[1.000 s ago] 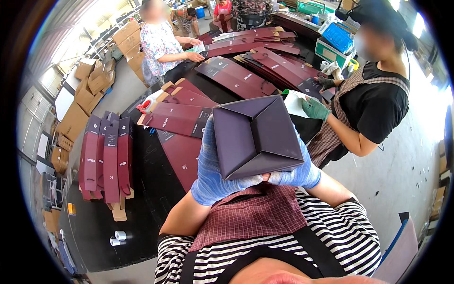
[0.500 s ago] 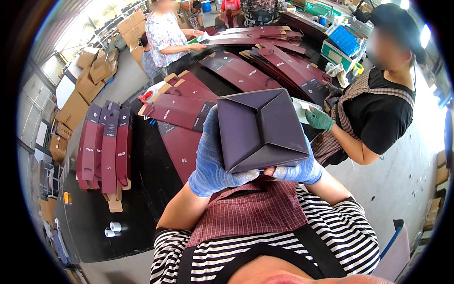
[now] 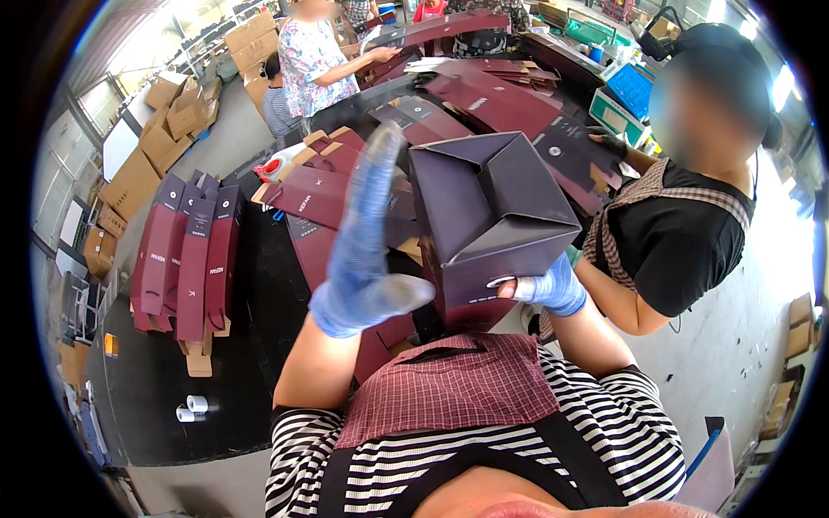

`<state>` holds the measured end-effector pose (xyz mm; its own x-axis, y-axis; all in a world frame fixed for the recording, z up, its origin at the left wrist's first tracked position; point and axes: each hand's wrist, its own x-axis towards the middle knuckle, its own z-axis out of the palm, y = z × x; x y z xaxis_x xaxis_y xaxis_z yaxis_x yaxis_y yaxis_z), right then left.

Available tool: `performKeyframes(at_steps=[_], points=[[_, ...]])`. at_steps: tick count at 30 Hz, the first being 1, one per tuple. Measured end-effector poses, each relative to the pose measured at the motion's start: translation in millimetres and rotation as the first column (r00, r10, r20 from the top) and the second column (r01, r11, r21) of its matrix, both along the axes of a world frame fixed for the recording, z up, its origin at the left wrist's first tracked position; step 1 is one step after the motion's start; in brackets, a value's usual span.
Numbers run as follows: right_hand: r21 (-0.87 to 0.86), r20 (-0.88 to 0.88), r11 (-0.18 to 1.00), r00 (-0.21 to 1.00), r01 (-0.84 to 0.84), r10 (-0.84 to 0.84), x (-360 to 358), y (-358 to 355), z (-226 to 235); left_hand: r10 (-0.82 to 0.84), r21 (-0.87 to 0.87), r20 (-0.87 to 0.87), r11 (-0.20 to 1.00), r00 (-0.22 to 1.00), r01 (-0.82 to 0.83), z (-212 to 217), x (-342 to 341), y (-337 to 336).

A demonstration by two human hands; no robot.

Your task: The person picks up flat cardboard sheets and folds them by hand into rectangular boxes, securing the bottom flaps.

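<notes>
A tall carton (image 3: pixel 492 194) stands up in front of my chest, its dark folded end flaps facing me and maroon side showing lower down. My right hand (image 3: pixel 553 287), in a blue knit glove with the thumb tip bare, grips its near right side; the other fingers are hidden behind it. Just left of the carton, my left hand (image 3: pixel 367 242), gloved likewise, is off it, fingers stretched upward and thumb apart, a little blurred. Nearest that hand are flat maroon carton sleeves (image 3: pixel 315 190) with dark ends, piled on the black table (image 3: pixel 268 363).
Several maroon cartons (image 3: pixel 190 259) stand together at the left. White rolls (image 3: pixel 197 404) lie near the front edge. A co-worker in black (image 3: pixel 708 250) stands close at my right, reaching over more sleeves (image 3: pixel 501 99). Another person (image 3: pixel 315 65) handles a long sleeve across the table.
My left hand has let go of the carton and moved left, its fingers opening. The carton has shifted slightly right in my right hand. The co-worker's hand has moved onto the sleeves.
</notes>
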<state>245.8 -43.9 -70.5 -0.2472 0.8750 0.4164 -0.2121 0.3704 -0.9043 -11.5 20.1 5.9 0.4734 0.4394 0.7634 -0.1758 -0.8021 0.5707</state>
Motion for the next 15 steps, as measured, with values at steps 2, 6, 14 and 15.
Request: performKeyframes(at_steps=[2, 6, 14, 15], points=[[0.005, -0.022, 1.0, 1.0, -0.005, 0.006, 3.6, 0.4, -1.4, 0.135, 0.436, 0.068, 0.887, 0.988, -0.152, 19.6, -2.9, 17.6], [-0.103, -0.033, 0.99, 0.995, -0.096, 0.093, -16.9, -10.2, 20.6, 0.177, 0.513, -0.444, 0.854, 0.878, 0.087, 59.5, -9.2, -0.1], [-0.007, -0.007, 0.996, 0.996, -0.092, 0.092, -18.2, -8.3, 6.2, 0.26, 0.471, -0.537, 0.881, 0.802, 0.03, 93.8, -9.4, -28.5], [-0.076, -0.064, 0.989, 0.99, -0.127, 0.122, -21.8, -9.7, 11.9, 0.333, 0.569, -0.661, 0.806, 0.673, 0.16, 88.9, -8.9, -27.8]])
